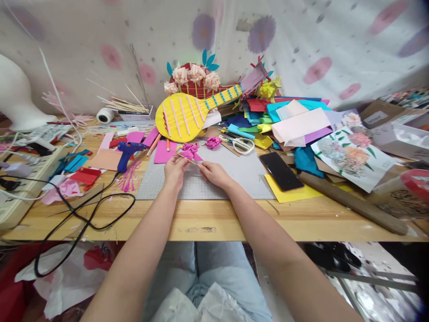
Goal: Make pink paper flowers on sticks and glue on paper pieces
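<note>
My left hand (174, 171) and my right hand (214, 173) meet over a grey cutting mat (241, 179). Both pinch a thin wooden stick (194, 163) that lies slanted between them. Its far end carries a pink paper flower (189, 150). A second pink paper flower (213, 142) lies just beyond, near white-handled scissors (241, 145). A yellow paper guitar (187, 114) with pink strings leans at the back of the mat.
A blue glue gun (126, 153) with a black cord (83, 219) lies to the left. A black phone (280, 171) rests on yellow paper to the right. Coloured paper sheets (295, 120), a flower print (351, 154), a wooden rolling pin (351, 203) and boxes crowd the right.
</note>
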`<state>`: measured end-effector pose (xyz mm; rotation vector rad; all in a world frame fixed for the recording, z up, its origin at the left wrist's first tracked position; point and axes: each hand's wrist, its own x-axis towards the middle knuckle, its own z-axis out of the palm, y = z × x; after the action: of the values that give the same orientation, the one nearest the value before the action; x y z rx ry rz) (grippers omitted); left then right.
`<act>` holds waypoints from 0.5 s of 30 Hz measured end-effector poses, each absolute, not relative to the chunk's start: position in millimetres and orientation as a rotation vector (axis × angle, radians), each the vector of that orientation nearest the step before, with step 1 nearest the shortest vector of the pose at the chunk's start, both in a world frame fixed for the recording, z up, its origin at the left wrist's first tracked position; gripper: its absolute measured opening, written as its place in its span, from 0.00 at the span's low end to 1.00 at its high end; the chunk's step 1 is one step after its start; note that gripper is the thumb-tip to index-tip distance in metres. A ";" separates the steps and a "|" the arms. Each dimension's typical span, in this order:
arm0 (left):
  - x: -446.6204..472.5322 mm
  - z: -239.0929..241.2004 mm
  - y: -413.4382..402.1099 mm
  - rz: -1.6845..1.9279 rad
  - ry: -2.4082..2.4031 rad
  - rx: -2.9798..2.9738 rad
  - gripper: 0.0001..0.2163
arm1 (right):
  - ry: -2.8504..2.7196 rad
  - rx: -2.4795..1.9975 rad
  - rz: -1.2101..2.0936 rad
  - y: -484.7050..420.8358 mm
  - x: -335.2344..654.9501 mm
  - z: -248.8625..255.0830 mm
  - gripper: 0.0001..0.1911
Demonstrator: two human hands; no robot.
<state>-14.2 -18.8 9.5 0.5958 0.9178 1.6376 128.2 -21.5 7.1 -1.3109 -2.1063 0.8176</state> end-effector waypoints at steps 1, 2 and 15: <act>-14.0 9.6 -18.6 1.654 0.928 0.588 0.11 | -2.114 -1.317 0.811 -22.1 127.6 7.3 0.17; -13.9 9.7 -18.4 1.670 0.936 0.576 0.11 | -2.117 -1.325 0.804 -22.5 126.9 7.0 0.15; -17.3 10.6 -18.3 1.684 0.966 0.520 0.14 | -2.011 -1.318 0.660 -20.0 126.2 0.4 0.09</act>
<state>-17.3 -18.3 10.6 0.5204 0.9655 1.6843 126.2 -20.0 0.4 -1.3183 -2.0106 0.6603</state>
